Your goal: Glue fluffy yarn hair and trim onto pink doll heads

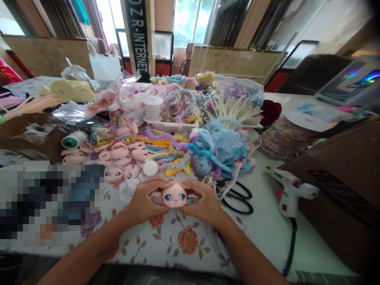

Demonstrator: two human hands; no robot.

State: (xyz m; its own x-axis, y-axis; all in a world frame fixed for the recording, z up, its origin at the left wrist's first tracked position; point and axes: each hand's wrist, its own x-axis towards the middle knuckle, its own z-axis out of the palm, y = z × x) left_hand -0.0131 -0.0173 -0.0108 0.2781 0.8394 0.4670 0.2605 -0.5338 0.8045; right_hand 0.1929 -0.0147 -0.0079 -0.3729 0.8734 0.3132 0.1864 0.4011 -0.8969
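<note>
A small pale pink doll head (175, 196) with large blue eyes is held between both hands, its face turned toward me. My left hand (147, 198) grips its left side, fingers curled round behind. On the other side, my right hand (202, 199) grips it the same way. A strip of orange-yellow shows at the top of the head; the back is hidden. Just beyond my left hand lie several loose doll heads (122, 156) and a white round disc (150, 168). Scissors with black handles (237, 196) rest to the right of my right hand.
A white glue gun (291, 190) with a black cord lies at right, beside a cardboard box (341, 182). Blue frilly trim (224, 138), a white spool (152, 107) and plastic bags crowd the far side. A flowered cloth (142, 241) covers the near table.
</note>
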